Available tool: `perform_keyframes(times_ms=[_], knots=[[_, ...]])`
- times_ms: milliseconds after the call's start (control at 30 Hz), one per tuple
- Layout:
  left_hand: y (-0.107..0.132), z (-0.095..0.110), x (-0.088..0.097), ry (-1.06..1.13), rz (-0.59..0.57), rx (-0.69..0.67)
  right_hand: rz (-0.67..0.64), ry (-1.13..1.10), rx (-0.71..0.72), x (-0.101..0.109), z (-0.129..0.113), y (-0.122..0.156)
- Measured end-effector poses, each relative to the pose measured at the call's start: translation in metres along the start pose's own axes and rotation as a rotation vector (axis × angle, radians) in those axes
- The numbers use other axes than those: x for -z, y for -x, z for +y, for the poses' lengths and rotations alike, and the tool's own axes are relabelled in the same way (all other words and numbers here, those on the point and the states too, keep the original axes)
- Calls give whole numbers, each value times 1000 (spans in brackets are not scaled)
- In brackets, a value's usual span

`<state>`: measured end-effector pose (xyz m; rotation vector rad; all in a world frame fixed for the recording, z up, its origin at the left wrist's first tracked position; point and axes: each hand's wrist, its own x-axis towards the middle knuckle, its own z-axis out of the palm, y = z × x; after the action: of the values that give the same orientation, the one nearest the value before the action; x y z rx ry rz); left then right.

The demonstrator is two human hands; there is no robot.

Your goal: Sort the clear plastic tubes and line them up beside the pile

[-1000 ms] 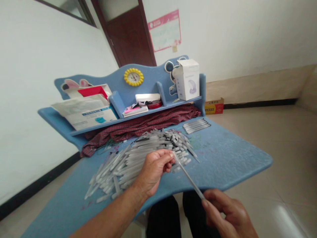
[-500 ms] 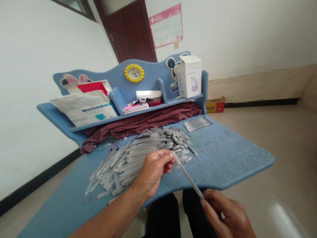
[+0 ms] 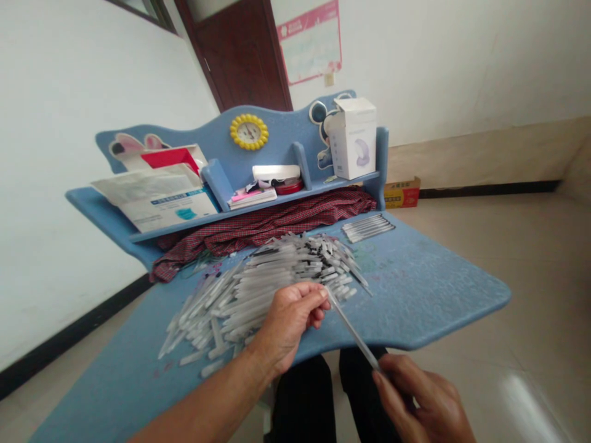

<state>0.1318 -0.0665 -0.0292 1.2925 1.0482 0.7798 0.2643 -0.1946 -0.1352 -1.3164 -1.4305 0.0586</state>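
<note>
Between my two hands a thin, translucent pen barrel (image 3: 351, 332) slants down to the right. My left hand (image 3: 298, 317) pinches its upper end between thumb and fingers. The lower end is gripped by my right hand (image 3: 415, 394), whose fingers partly cover it. Behind my left hand a large pile of clear pen barrels and caps (image 3: 263, 283) spreads over the blue desk (image 3: 443, 277). Farther back on the right, several pens with dark tips (image 3: 368, 227) lie side by side in a row.
A red checked cloth (image 3: 268, 215) lies along the back under the shelf (image 3: 249, 212). On that shelf stand a white box (image 3: 354, 138), papers and a flat packet (image 3: 170, 206). A yellow-rimmed clock (image 3: 249, 131) is on the backboard. My legs are under the desk's front edge.
Both hands keep hold of the pen barrel and have hardly moved. The view has tilted slightly, so the desk and shelf sit a little higher in the picture.
</note>
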Motion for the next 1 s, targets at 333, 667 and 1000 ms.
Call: perform_keyframes(times_ms=[333,667,1000], knots=[[2,7,9,8,-70,3,-8,-14,32,-3,-3,-1],[4,12,9,-44,-61,-19,-85,-116,-165,-18,-8,5],[7,11,7,12,-81,62,-50,-48,123,-15,-12,-8]])
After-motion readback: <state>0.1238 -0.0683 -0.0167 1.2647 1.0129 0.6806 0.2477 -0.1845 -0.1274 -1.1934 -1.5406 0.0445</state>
